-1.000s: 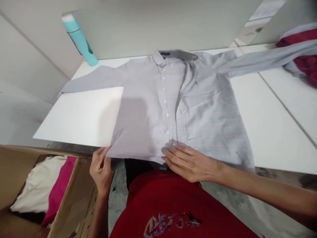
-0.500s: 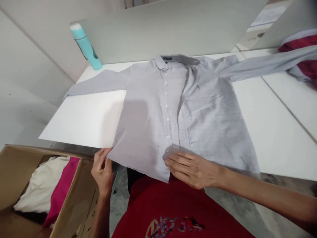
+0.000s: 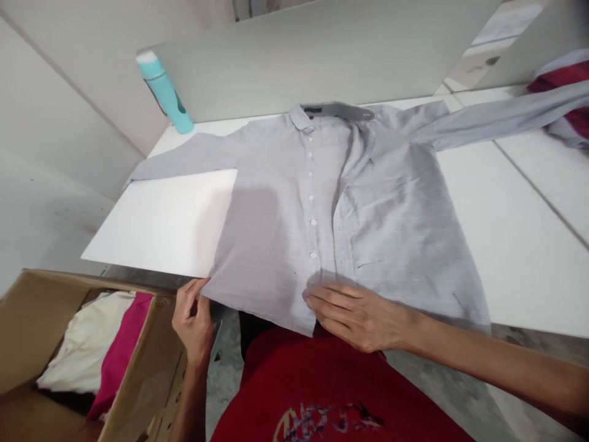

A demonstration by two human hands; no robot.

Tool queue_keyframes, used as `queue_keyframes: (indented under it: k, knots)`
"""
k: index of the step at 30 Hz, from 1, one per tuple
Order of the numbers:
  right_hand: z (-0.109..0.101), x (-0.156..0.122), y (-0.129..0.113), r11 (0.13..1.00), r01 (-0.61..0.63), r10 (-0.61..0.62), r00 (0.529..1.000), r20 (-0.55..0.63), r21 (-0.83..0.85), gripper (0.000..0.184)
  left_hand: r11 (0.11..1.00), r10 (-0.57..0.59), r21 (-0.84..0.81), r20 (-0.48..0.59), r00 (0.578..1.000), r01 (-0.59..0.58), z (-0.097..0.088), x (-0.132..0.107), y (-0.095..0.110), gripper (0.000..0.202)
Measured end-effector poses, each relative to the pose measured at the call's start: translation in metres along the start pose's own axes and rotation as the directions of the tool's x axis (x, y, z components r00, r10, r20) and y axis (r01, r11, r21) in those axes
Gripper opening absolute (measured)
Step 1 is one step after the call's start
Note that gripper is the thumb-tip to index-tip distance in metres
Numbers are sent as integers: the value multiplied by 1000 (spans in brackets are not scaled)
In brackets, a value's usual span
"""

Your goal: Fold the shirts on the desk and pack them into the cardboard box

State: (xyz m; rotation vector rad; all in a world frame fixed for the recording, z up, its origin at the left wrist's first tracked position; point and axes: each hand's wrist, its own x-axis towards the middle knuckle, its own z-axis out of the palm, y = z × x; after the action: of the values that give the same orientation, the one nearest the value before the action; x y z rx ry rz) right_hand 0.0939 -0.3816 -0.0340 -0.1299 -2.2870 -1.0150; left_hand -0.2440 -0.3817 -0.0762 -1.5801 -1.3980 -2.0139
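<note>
While 1 grey shirt [image 3: 285,215] lies spread front-up on the white table [image 3: 161,221], collar toward the far partition and near hem hanging just over the table's front edge, I have 2 hands on that hem. L: my left hand [image 3: 196,319] grips the hem's left corner, thumb and fingers clamped on the cloth. R: my right hand [image 3: 356,313] lies palm-down on the hem just beside the button strip, fingers straight and close together, pressing flat w/o gripping. At least 6 white buttons [image 3: 311,197] run in 1 line down the shirt's middle. Of its 2 sleeves, 1 lies toward the table's left edge and the other stretches far right, touching 1 heap of red and grey clothing [image 3: 565,104]. 1 teal bottle [image 3: 165,92] stands at the far-left corner against the partition, near the left sleeve but apart from it. 1 open cardboard box [image 3: 142,368] sits below the table at lower left, just beside my left hand, w/ 2 cloths inside: 1 cream cloth [image 3: 85,344], 1 pink cloth [image 3: 122,353]. My red top [image 3: 322,380] fills the bottom centre.
</note>
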Motion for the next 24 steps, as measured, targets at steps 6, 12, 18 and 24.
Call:
queue_keyframes:
  k: [6, 12, 18, 24]
  knots:
    - [2, -2, -2, 1000, -13, 13, 1000, 13, 0, 39, 999, -52, -6, 26, 998, 52, 0, -2, -1, 19]
    - [7, -4, -2, 1000, -11, 11, 1000, 12, 6, 38, 1000, -8, -19, 76, 997, 10, -5, -4, -2, 18]
    - [6, -3, 1, 1000, 4, -4, 1000, 27, -3, 30, 981, 155, 120, -29, 987, -151, -9, 7, 1, 20]
    - [0, 3, 1, 1000, 17, -17, 1000, -21, -3, 30, 824, 512, 85, 308, 802, -560, 29, 65, 54, 35]
